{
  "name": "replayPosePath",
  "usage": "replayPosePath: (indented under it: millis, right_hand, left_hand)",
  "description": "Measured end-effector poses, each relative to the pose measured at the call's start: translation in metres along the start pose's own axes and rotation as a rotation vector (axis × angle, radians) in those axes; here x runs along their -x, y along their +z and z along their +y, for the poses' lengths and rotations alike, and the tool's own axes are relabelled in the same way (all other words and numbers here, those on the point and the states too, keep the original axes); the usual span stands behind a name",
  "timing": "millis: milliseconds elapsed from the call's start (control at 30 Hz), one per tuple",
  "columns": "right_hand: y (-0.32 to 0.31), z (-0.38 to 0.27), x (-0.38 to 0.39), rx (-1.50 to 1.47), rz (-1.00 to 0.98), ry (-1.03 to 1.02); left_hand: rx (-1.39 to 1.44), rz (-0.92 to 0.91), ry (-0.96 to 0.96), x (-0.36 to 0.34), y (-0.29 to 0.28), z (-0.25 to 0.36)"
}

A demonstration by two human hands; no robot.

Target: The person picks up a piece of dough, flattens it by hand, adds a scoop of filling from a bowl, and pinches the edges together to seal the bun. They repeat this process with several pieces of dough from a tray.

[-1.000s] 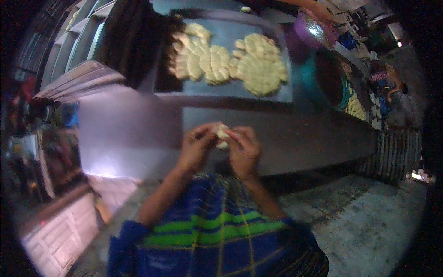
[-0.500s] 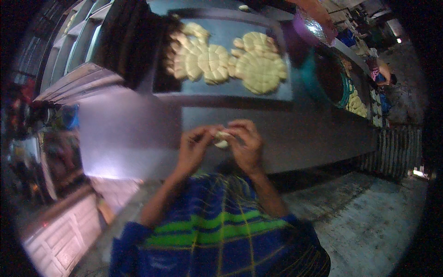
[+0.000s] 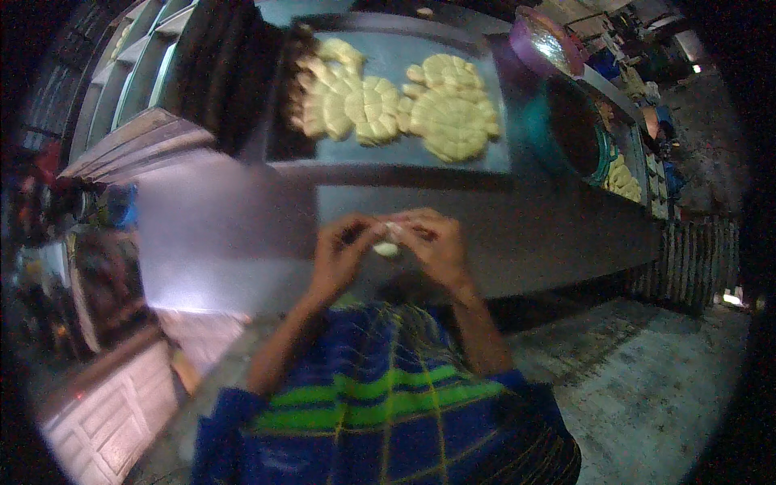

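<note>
My left hand (image 3: 347, 246) and my right hand (image 3: 432, 246) meet over the metal table (image 3: 210, 242) in front of my checked apron, their fingers pinched on a small pale dough piece (image 3: 387, 249) that they partly cover. Just beyond them a metal tray (image 3: 339, 158) holds two large clusters of pale yellow dough pieces, the left cluster (image 3: 362, 109) and the right cluster (image 3: 449, 121), pressed against each other in rounded, segmented shapes.
Right of the tray are a teal basin (image 3: 540, 129), a purple bowl (image 3: 525, 44) and more dough (image 3: 622, 182). Shelving (image 3: 153, 56), dark stacked trays (image 3: 222, 89) and wooden boards (image 3: 133, 141) are at left. Another person (image 3: 653, 121) is at the far right.
My fingers have shifted around the dough piece, the right hand slightly rightward. An arm seen over the purple bowl earlier has left that spot; the person at far right has moved.
</note>
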State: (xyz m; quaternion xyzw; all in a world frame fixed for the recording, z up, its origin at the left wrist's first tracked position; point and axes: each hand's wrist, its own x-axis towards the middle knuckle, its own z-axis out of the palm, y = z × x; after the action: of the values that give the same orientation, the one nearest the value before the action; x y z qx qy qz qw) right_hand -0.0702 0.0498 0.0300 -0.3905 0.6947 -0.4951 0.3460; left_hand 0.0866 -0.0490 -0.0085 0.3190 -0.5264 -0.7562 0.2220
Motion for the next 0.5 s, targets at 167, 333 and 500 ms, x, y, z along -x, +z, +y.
replayPosePath:
  millis: [167, 333, 500]
  right_hand:
    - [-0.006, 0.024, -0.008, -0.131, -0.075, 0.155]
    - [-0.012, 0.029, -0.011, -0.151, -0.178, 0.341]
    - [-0.016, 0.037, -0.012, -0.309, -0.326, 0.355]
  left_hand:
    - [0.036, -0.01, 0.04, -0.002, 0.003, -0.001]
    - [0.014, 0.0, -0.061, 0.001, 0.001, -0.002]
    - [0.099, -0.101, -0.047, 0.001, 0.003, -0.003]
